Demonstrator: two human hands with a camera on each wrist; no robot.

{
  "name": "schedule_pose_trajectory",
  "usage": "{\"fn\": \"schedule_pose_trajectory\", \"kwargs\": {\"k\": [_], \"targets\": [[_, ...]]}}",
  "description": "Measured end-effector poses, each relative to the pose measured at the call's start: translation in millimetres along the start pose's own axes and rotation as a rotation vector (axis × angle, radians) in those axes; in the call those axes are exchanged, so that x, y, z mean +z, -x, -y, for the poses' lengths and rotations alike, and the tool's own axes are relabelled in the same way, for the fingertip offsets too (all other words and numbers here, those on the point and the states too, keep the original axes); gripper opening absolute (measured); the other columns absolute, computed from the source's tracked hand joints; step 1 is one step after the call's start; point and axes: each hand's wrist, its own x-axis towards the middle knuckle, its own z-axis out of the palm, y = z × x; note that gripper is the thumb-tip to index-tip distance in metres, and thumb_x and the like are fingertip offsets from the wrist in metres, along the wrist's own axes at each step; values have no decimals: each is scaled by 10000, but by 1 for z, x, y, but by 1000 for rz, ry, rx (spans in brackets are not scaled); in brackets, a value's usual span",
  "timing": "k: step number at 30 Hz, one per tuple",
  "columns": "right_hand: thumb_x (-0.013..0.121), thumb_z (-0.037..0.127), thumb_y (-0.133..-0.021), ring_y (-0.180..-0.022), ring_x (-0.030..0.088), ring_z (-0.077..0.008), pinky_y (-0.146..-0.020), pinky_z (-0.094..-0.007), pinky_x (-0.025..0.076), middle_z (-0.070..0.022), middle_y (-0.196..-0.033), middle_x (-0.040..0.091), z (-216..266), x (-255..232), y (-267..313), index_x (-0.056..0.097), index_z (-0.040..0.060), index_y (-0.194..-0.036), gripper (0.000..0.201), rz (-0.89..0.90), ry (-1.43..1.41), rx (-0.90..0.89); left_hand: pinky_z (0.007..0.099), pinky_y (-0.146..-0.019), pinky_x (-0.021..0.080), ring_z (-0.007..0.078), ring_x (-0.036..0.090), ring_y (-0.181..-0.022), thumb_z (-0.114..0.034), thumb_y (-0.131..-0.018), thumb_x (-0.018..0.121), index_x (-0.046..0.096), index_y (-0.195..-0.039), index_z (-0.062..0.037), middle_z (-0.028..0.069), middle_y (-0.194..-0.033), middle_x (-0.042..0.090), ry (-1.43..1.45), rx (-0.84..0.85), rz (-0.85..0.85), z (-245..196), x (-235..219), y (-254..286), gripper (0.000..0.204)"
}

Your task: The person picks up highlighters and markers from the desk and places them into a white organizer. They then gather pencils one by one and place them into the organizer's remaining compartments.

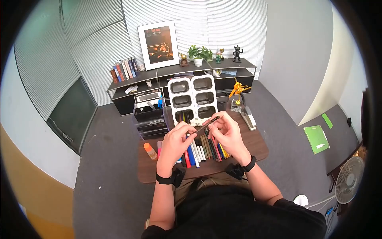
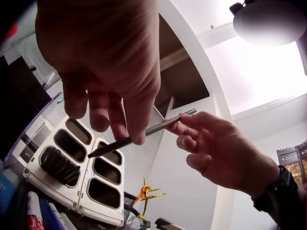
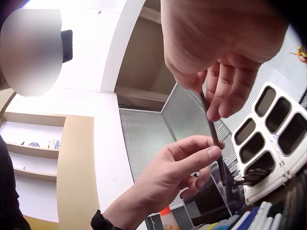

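A slim dark pen point(image 2: 156, 128) with a tapered tip slants between both hands, raised over the table. My left hand point(image 1: 174, 142) pinches it between thumb and fingertips near the tapered end. At the other end, my right hand point(image 1: 227, 137) grips the pen with its thumb and fingertips. Under the hands lies a row of markers and pens point(image 1: 193, 154), partly hidden by them. Just behind stands a white two-column organizer point(image 1: 194, 95) with dark compartments. Dark pens point(image 3: 257, 176) fill its near left compartment; the others that show hold none.
An orange-capped glue bottle point(image 1: 150, 151) stands at the table's left. Behind it is a clear drawer box point(image 1: 151, 121). A stapler point(image 1: 249, 118) and a golden figurine point(image 1: 238, 91) are on the right. A dark shelf point(image 1: 155, 74) with books and a plant runs along the back.
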Motion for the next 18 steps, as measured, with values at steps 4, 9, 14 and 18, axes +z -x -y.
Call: {"fn": "schedule_pose_trajectory", "kwargs": {"k": [4, 9, 14, 18], "targets": [[721, 15, -1040, -749, 653, -22, -575, -192, 495, 4, -959, 723, -12, -2, -3, 674, 19, -1181, 149, -49, 234, -198, 332, -646, 490, 152, 567, -632, -79, -925, 822, 769, -1086, -16, 52, -953, 689, -30, 13, -15, 7, 0, 1, 181], [764, -8, -1005, -752, 623, 2, -585, -182, 477, 30, -869, 685, -3, 5, 4, 722, 18, -1184, 186, -118, 102, -144, 368, -644, 536, 218, 664, -658, -119, -949, 813, 747, -1100, -53, 58, -1002, 718, -80, -11, -114, 5, -7, 0, 177], [782, -11, -976, -721, 644, -38, -577, -213, 495, -12, -846, 701, -15, 5, -1, 738, 12, -1133, 165, -143, 353, -290, 316, -604, 456, 141, 495, -590, -40, -958, 766, 735, -1112, -15, 49, -915, 662, -67, -58, -341, 11, -12, -2, 159], [776, 2, -949, -711, 712, -159, -614, -311, 552, -81, -913, 731, -36, 6, -10, 730, 19, -1109, 168, -54, 651, -425, 319, -604, 445, 146, 483, -589, -47, -979, 742, 729, -1094, -9, 50, -873, 651, -50, -82, -375, 11, -17, -1, 122]]}}
